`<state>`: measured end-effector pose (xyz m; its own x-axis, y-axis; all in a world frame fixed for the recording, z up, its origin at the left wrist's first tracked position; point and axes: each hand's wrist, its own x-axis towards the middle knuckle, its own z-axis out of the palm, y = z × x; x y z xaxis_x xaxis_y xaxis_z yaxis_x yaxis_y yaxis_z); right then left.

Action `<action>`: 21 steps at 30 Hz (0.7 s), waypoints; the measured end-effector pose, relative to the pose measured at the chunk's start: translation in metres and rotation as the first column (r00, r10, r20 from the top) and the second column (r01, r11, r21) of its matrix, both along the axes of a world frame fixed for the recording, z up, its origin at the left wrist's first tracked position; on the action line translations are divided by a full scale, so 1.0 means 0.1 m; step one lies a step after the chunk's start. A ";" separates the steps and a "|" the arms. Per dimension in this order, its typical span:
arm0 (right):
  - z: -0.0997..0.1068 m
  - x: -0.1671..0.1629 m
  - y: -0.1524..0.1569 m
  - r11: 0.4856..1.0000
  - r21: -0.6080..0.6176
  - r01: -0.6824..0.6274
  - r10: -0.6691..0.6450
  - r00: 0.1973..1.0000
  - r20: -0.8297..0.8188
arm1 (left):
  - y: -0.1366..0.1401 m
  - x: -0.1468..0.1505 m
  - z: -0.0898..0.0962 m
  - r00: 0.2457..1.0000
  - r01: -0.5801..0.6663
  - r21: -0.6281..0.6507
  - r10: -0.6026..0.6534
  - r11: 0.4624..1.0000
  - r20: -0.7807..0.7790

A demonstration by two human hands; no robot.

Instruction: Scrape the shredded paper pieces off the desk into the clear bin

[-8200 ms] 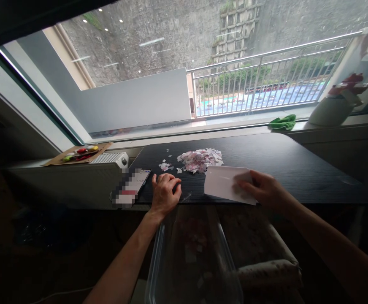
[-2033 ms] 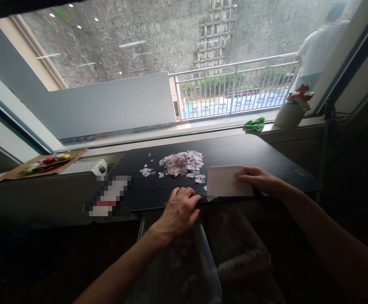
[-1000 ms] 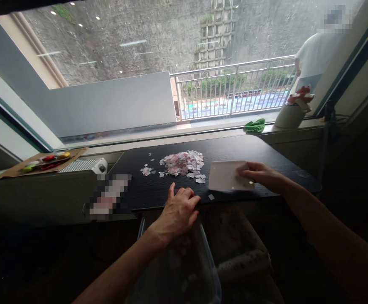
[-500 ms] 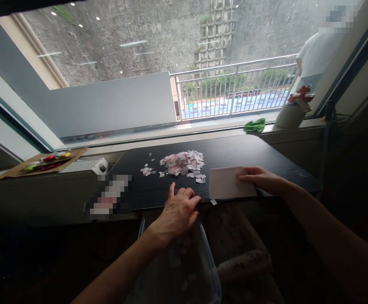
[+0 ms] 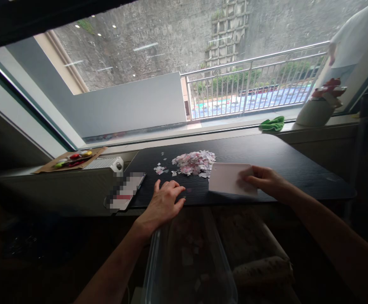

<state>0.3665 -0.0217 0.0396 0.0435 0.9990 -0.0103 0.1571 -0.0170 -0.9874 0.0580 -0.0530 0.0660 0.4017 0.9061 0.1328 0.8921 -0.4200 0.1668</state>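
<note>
A heap of small white and pink paper scraps (image 5: 194, 163) lies on the black table (image 5: 282, 158), with a smaller cluster of scraps (image 5: 159, 169) to its left. My right hand (image 5: 266, 180) grips a flat, pale scraper (image 5: 226, 178) by its right end. The scraper is tilted up, and its left edge is beside the heap's near right side. My left hand (image 5: 166, 199) is over the table's near edge, fingers spread and holding nothing. Below that edge stands a clear plastic bin (image 5: 231, 283) with paper scraps inside.
A phone-like device (image 5: 130, 192), partly blurred out, lies at the table's left corner. Coloured items rest on brown paper (image 5: 49, 165) beside a white heater (image 5: 103, 163). A green cloth (image 5: 271, 123) and a pale container (image 5: 315, 112) stand by the window. Outside is a person (image 5: 358, 38).
My view has swung left. The scraper has moved left and inward, nearer the heap. My left hand has shifted left of the heap, and the loose scrap at the table edge no longer shows.
</note>
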 end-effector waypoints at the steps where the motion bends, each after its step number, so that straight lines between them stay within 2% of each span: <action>1: -0.02 -0.09 0.03 1.000 0.008 0.013 -0.013 1.000 0.006 | 0.01 -0.06 0.00 0.999 -0.040 -0.006 0.040 0.999 -0.006; 6: -0.04 -0.48 0.15 0.997 0.034 0.074 -0.077 0.992 0.102 | 0.02 -0.20 -0.06 0.993 -0.120 -0.051 0.121 0.991 0.007; 10: -0.06 -0.66 0.18 1.000 -0.005 -0.010 0.011 0.992 0.124 | 0.02 -0.27 -0.12 0.990 -0.101 -0.106 0.110 0.989 0.089; 13: -0.05 -0.72 0.14 0.995 -0.038 -0.097 0.100 0.991 0.091 | 0.01 -0.32 -0.15 0.986 -0.059 -0.121 0.076 0.991 0.146; 16: 0.01 -0.74 0.07 0.983 -0.109 -0.144 0.147 0.989 0.015 | -0.02 -0.31 -0.17 0.988 -0.067 -0.098 0.080 0.993 0.133; 21: 0.08 -0.66 0.05 0.981 -0.129 -0.143 0.142 0.990 -0.018 | -0.08 -0.25 -0.18 0.988 -0.087 -0.060 0.093 0.994 0.120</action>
